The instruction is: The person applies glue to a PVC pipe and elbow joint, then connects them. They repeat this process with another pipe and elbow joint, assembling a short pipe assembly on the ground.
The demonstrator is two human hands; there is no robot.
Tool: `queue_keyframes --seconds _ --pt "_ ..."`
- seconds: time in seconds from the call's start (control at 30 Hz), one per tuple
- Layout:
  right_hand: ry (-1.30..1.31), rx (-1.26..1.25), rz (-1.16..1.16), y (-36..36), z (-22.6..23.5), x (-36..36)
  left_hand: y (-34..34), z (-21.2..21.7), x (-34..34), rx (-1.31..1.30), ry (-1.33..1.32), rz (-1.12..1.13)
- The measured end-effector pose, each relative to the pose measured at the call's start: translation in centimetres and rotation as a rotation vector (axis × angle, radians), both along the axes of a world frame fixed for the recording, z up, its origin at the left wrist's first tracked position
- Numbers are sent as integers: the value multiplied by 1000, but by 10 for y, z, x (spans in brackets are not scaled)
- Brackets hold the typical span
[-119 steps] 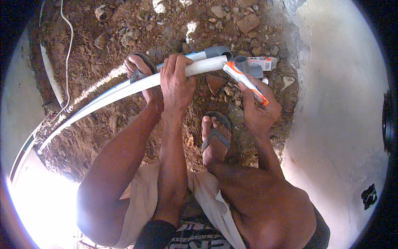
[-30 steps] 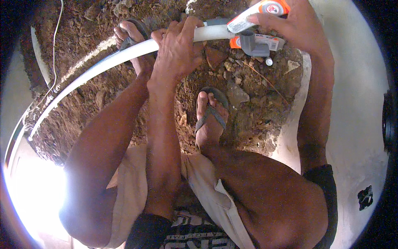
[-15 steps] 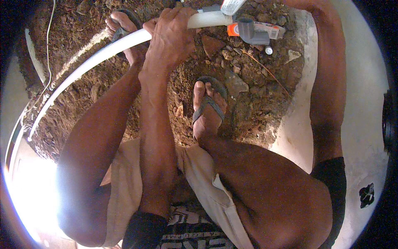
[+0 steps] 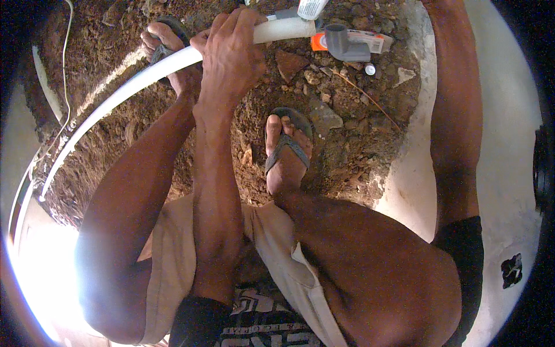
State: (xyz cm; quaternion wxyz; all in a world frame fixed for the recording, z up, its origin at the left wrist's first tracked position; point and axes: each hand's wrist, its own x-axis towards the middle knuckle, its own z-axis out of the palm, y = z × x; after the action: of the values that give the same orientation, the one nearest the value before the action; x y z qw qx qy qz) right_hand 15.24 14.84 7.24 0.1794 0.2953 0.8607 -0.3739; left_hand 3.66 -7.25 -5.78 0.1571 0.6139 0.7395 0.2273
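Gripping the pipe, the left hand is closing fingers around it. Right hand is lying out of view. Wet glue could be slipping the pipe loose.

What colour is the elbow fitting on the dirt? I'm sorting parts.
Grey; the elbow fitting shows in the head view, near the white pipe.

Left hand in a closed grip, right arm outstretched, hand unseen.
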Motion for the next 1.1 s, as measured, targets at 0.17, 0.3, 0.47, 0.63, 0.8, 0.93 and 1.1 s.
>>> queue_keyframes --seconds 0.17,0.3,0.47,0.63,0.8,0.93,1.1 --pt "125 111 19 -9 -4 9 1 0 5 31 18 20" --pt "57 19 47 2 -4 4 -1 1 6 8 -2 50" --pt "-45 -85 58 10 -5 -7 0 2 8 -12 2 60" --pt "-59 -193 74 9 -4 -10 -2 4 10 -10 -3 69" --pt "-28 -214 152 14 -9 -11 -3 1 13 2 -33 67" --pt "4 -239 144 14 -8 -11 -3 3 12 0 -40 59" --pt "-78 -138 168 11 -6 -19 -3 5 14 -5 -29 80"
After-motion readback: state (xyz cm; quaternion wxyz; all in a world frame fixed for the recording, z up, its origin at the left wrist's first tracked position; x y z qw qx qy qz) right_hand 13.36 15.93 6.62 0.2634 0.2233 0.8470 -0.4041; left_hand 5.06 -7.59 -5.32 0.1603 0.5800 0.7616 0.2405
